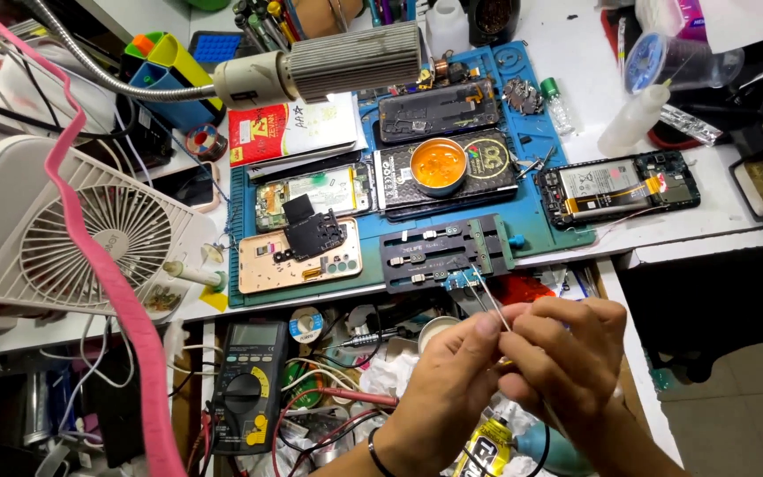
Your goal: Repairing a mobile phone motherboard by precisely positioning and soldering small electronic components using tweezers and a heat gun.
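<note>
Far left on the bench, a white desk fan faces up beside a pink cable, and a dark multimeter sits in the clutter below the blue work mat. On that mat lie a gold phone back with a loose black board, a round tin of amber flux and, at the near edge, a black board-holding fixture.

Your left hand is clenched, thumb and fingertips pinching the shafts of the thin metal tweezers low down. Your right hand closes on the same tool from the other side, fingers curled round its rear end. Both grips hold the tweezers, clear of the bench.

The small blue circuit board sits clamped at the fixture's right front corner, above and just left of your knuckles. The tweezer tips reach up to it and appear to touch its edge; contact is too fine to confirm.

To work this well, you would likely brace a wrist against the bench edge, keep the tips shallow against the board and let one hand steer while the other only steadies. Further right lies an opened phone, well apart from your hands.
</note>
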